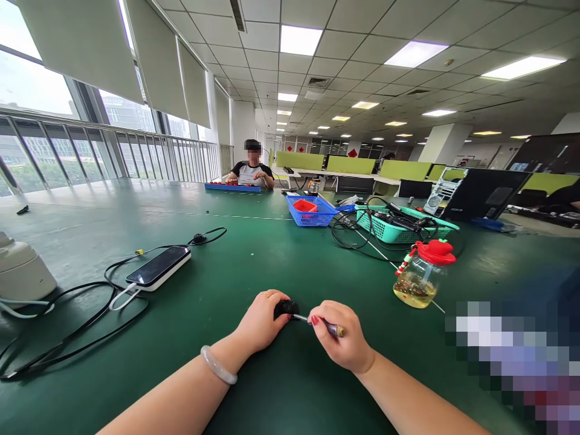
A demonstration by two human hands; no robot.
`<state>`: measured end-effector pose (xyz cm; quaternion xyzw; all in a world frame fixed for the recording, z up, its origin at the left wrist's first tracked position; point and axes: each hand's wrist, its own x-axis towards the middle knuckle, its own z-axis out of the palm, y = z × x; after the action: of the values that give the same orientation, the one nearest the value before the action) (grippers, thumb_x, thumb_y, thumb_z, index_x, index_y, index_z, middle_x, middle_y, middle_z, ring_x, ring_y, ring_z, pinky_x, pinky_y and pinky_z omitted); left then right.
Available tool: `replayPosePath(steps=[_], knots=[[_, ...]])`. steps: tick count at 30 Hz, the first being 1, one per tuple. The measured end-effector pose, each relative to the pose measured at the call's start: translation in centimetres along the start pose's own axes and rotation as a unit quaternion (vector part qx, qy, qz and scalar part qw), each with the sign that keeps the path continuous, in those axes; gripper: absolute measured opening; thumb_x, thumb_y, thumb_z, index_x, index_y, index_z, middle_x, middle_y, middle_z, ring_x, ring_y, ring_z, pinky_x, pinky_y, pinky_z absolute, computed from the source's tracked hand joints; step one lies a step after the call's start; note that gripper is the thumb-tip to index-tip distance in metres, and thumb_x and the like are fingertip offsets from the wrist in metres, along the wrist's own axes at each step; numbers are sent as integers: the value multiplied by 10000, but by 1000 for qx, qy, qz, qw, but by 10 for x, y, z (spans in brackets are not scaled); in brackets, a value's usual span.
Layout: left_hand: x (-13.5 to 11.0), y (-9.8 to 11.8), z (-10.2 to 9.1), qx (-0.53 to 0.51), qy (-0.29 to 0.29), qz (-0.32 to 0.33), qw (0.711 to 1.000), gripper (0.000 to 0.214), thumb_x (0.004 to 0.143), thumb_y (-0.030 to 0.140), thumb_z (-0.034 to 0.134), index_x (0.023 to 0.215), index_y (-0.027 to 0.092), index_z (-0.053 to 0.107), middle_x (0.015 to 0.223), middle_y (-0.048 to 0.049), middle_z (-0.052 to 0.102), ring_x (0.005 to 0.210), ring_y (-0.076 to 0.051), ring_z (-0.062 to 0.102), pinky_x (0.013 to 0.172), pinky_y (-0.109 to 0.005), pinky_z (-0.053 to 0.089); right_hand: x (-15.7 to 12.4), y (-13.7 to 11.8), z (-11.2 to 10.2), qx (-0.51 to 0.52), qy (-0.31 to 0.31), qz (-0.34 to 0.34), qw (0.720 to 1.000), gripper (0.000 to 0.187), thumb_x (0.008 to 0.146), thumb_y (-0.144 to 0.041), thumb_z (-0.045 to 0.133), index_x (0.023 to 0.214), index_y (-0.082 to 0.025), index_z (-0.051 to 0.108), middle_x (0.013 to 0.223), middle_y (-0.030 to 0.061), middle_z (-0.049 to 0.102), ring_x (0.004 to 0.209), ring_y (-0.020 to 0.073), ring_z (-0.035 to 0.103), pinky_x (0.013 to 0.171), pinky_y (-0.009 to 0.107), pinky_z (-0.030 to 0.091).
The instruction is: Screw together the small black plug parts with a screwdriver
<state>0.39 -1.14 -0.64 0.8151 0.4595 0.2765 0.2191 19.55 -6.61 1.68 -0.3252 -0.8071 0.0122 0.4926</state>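
Note:
Near the middle of the green table, my left hand [261, 320] is closed around a small black object [286, 308], pressing it to the tabletop; its kind cannot be made out. My right hand [339, 335] grips a slim screwdriver [334, 329] with a dark handle and a brass-coloured end. Its thin metal shaft points left, and the tip meets the black object close to my left thumb. Part of the handle is hidden by my right fingers. A pale bangle [218, 365] circles my left wrist.
Left lies a phone-like device [159, 267] among black cables [102, 326], beside a white appliance [22, 272]. A red-lidded glass jar [417, 284] stands right. Behind are a blue basket [312, 219] and a green basket [394, 232] of cables. Across sits a person [252, 172].

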Motion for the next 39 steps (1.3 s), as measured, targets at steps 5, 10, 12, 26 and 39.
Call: replayPosePath(steps=[5, 10, 12, 26, 39], knots=[[0, 1, -1, 1, -6, -4, 1000, 287, 753, 195, 614, 1036, 231, 644, 1120, -42, 659, 1098, -231, 564, 998, -382, 430, 0, -2, 2, -58, -15, -72, 996, 161, 857, -129, 456, 762, -205, 563, 595, -11, 561, 531, 118, 455, 549, 263, 354], [1, 1, -1, 7, -8, -6, 1000, 306, 758, 189, 601, 1059, 225, 638, 1128, -42, 666, 1120, -235, 551, 1017, -391, 409, 2, -7, 2, -112, -40, -140, 983, 152, 846, -133, 461, 757, -193, 569, 585, -4, 539, 532, 130, 413, 537, 276, 327], [1, 1, -1, 9, -8, -6, 1000, 306, 758, 187, 599, 1060, 225, 639, 1122, -42, 670, 1119, -236, 552, 1015, -392, 409, 3, -9, 2, -134, -48, -161, 977, 152, 841, -131, 467, 748, -187, 573, 578, -5, 522, 533, 133, 398, 531, 279, 314], [0, 1, 0, 11, -13, -5, 1000, 339, 745, 166, 585, 1076, 227, 627, 1101, -41, 672, 1121, -245, 540, 1010, -403, 416, -3, -14, 12, -161, -162, -200, 953, 215, 843, -207, 477, 638, -199, 540, 585, -4, 475, 541, 138, 380, 525, 290, 294], [0, 5, -3, 12, -19, -7, 1000, 320, 762, 178, 585, 1078, 212, 628, 1108, -46, 672, 1121, -242, 536, 1009, -396, 412, 0, -13, 6, -166, -100, -158, 968, 180, 843, -147, 453, 693, -192, 541, 572, -7, 487, 517, 132, 383, 520, 286, 278]])
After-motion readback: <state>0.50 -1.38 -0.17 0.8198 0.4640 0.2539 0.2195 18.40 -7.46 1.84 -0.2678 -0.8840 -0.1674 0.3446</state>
